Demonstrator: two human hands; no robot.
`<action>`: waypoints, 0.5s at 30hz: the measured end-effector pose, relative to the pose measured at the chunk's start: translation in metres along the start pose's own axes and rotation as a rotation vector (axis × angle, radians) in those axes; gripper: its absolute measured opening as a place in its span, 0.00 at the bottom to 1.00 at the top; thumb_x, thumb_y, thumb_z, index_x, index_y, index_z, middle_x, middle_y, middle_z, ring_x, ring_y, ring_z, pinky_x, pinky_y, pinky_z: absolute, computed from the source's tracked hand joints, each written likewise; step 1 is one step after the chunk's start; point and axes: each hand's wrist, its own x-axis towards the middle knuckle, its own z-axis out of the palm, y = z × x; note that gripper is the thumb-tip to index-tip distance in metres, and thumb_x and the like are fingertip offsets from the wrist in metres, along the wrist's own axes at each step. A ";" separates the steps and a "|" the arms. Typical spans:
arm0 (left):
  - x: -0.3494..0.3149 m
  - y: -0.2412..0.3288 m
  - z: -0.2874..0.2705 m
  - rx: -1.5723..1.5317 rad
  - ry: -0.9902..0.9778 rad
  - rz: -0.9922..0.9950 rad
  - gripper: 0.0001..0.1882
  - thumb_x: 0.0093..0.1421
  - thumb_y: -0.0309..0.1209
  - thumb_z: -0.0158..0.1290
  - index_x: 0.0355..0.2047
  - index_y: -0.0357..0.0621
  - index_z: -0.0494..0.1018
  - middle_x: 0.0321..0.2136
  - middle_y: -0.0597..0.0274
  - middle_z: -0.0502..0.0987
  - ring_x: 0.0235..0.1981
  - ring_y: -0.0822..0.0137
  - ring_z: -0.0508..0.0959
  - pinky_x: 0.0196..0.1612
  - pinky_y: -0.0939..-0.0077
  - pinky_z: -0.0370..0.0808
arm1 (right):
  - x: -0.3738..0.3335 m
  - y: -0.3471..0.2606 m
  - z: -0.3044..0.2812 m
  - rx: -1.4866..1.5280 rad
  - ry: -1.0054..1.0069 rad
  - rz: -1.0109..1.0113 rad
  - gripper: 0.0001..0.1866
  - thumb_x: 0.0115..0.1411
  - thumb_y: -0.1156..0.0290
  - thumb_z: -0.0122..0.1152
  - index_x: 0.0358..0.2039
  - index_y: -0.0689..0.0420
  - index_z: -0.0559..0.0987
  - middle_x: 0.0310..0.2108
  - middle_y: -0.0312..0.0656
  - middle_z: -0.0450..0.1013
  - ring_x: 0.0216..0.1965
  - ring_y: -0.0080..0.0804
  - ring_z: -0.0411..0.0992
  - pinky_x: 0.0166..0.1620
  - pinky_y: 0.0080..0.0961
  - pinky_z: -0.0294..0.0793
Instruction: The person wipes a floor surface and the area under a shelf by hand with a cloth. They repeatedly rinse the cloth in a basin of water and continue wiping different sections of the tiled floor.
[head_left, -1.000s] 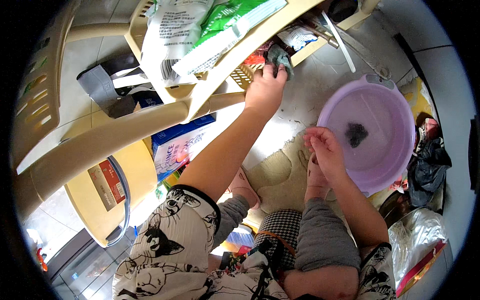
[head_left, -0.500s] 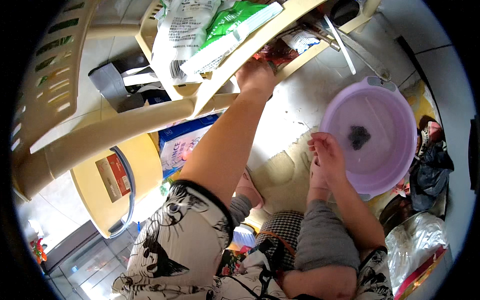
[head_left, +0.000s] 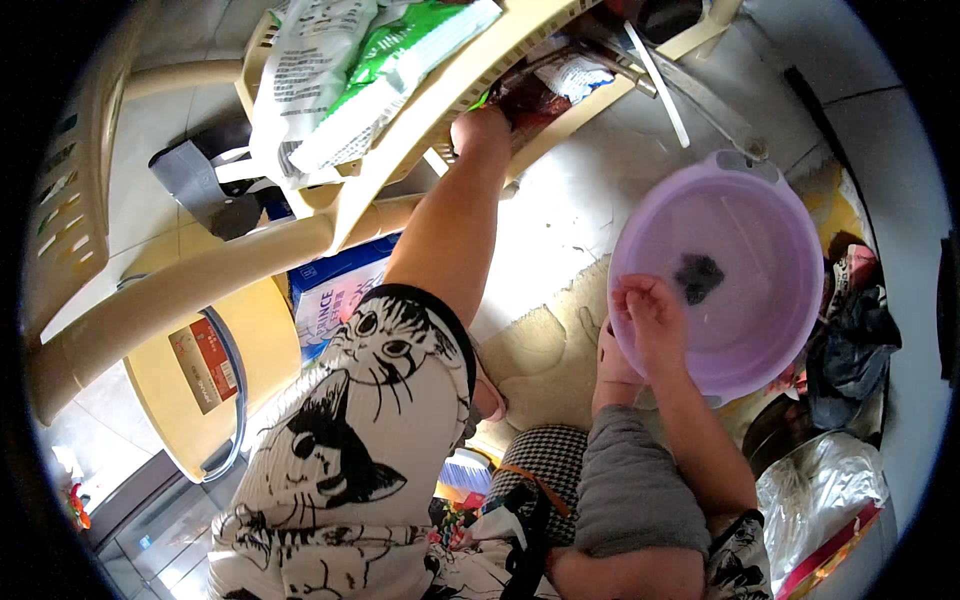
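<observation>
My left hand point(head_left: 480, 130) reaches into the lower tier of a beige plastic rack point(head_left: 375, 185). Its fingers are hidden inside, beside a dark red packet point(head_left: 533, 104), with a bit of bright green near them. At the left rim of a lilac basin point(head_left: 808, 235) hovers my right hand point(head_left: 648, 315), its fingers loosely bent and nothing visible in them. Water seems to fill the basin, and a dark, fuzzy lump point(head_left: 698, 278) lies in it.
Green and white bags point(head_left: 395, 50) sit on the rack's upper tier. A yellow bucket point(head_left: 270, 325) and a blue box point(head_left: 335, 300) stand at the left. Near the basin are a white stick point(head_left: 657, 85), a black plastic bag point(head_left: 850, 360) and clear plastic point(head_left: 820, 480).
The view has shifted, so the rack and basin sit further left. My left hand remains in the rack's lower tier. My right hand's fingers are more bent, over the basin's rim.
</observation>
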 end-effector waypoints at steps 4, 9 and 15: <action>0.022 -0.026 -0.001 -0.008 -0.078 -0.148 0.10 0.55 0.29 0.46 0.34 0.44 0.77 0.35 0.55 0.78 0.37 0.57 0.78 0.36 0.68 0.75 | -0.004 0.012 0.013 0.123 -0.077 -0.059 0.07 0.60 0.79 0.44 0.38 0.61 0.70 0.32 0.36 0.70 0.35 0.20 0.67 0.42 0.17 0.67; -0.004 0.016 -0.026 0.352 -0.303 0.016 0.20 0.54 0.33 0.50 0.48 0.43 0.68 0.49 0.54 0.69 0.47 0.56 0.72 0.45 0.54 0.71 | -0.003 0.025 -0.010 0.093 -0.031 0.012 0.08 0.60 0.80 0.44 0.38 0.61 0.70 0.32 0.36 0.70 0.35 0.20 0.67 0.42 0.18 0.67; 0.039 -0.039 0.037 -0.225 -0.028 -0.192 0.33 0.54 0.51 0.49 0.57 0.49 0.59 0.57 0.55 0.59 0.54 0.58 0.66 0.54 0.60 0.64 | -0.010 0.012 0.004 -0.027 -0.058 -0.022 0.08 0.60 0.80 0.44 0.38 0.62 0.71 0.32 0.37 0.70 0.35 0.21 0.68 0.42 0.18 0.67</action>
